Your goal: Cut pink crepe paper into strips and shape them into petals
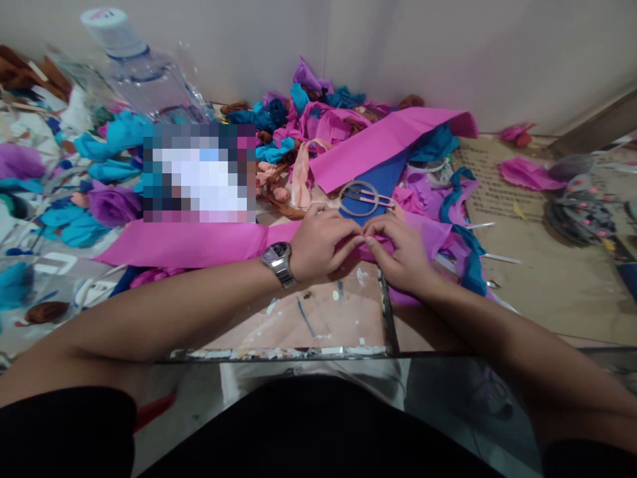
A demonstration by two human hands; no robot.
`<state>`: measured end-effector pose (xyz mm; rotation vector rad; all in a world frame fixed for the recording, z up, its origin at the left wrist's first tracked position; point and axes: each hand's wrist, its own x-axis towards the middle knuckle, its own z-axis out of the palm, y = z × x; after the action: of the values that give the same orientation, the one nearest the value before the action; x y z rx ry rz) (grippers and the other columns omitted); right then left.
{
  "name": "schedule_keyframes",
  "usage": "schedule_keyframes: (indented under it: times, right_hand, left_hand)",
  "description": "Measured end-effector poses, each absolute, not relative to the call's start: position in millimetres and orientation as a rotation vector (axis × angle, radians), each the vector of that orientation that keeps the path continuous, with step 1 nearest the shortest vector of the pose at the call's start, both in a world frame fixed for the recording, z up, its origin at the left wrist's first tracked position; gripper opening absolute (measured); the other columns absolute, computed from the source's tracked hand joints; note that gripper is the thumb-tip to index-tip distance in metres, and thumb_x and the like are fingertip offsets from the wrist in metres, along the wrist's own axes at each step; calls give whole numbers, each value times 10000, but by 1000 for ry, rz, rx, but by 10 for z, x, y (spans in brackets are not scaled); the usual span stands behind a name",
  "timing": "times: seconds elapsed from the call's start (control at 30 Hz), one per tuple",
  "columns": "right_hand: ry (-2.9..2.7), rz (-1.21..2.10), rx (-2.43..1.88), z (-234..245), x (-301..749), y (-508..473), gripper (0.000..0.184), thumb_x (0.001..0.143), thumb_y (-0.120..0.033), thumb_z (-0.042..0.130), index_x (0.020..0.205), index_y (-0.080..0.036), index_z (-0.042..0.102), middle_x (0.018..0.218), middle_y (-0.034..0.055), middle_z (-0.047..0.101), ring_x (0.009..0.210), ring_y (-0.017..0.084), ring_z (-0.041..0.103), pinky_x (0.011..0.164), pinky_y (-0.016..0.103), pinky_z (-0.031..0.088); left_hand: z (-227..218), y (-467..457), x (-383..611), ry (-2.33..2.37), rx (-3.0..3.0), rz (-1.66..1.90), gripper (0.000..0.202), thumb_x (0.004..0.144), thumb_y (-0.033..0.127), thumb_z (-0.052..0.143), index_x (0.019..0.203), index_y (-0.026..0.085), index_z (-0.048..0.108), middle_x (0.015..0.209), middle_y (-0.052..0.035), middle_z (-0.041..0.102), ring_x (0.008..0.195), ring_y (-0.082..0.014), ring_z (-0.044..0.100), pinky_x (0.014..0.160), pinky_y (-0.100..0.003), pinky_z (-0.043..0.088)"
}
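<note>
My left hand (323, 242), with a metal watch (279, 261) on its wrist, is closed in a pinch. Its fingertips meet those of my right hand (398, 249), which is pinched too. Pink crepe paper shows at and just under the fingertips; how much of it they grip is partly hidden. A long pink crepe paper strip (199, 244) runs left from behind my left hand. Just beyond the fingers lie a grey ring (342, 199) and scissors with a looped handle (381, 197), over a blue sheet (358, 216).
A folded pink paper sheet (383, 143) lies behind the hands. Blue, purple and pink paper flowers (112, 202) crowd the left side, near a clear bottle (149, 86). On the right, cardboard (542, 265) bears a dark pincushion-like thing (580, 212). A wall (448, 53) closes the back.
</note>
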<state>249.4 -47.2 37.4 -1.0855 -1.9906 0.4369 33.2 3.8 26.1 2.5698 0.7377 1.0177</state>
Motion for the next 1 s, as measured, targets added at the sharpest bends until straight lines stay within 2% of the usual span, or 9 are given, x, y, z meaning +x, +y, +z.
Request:
schedule_keyframes:
  times: [0.43, 0.63, 0.87, 1.0]
  right_hand:
    - [-1977, 514, -1135, 367, 2481, -491, 119, 1068, -293, 541, 963, -250, 577, 975, 69, 698, 902, 236, 659, 840, 419, 526]
    - [-1934, 521, -1164, 380, 2483, -477, 113, 1047, -300, 615, 951, -242, 627, 953, 64, 721, 891, 234, 669, 852, 423, 524]
    - [-1946, 502, -1169, 363, 2498, -456, 119, 1056, -288, 565, 953, -243, 604, 962, 67, 715, 912, 245, 676, 860, 431, 525]
    - [-1945, 506, -1160, 362, 2515, -454, 80, 1036, -276, 606, 969, -242, 631, 962, 62, 723, 902, 244, 680, 867, 436, 525]
  left_hand:
    - [315, 29, 339, 776, 2606, 956, 382, 1120, 456, 469, 1004, 247, 768, 927, -31, 815, 927, -224, 691, 1096, -494, 346]
    - [296, 56, 341, 839, 2595, 949, 406, 1120, 488, 479, 983, 239, 770, 881, -25, 806, 904, -220, 683, 1074, -482, 352]
    - [285, 44, 337, 809, 2616, 960, 343, 1102, 449, 515, 1024, 227, 765, 928, -40, 809, 927, -233, 684, 1057, -482, 365]
    - [278, 39, 329, 824, 2611, 959, 323, 1090, 438, 526, 1019, 229, 762, 921, -36, 809, 931, -242, 683, 1043, -485, 371]
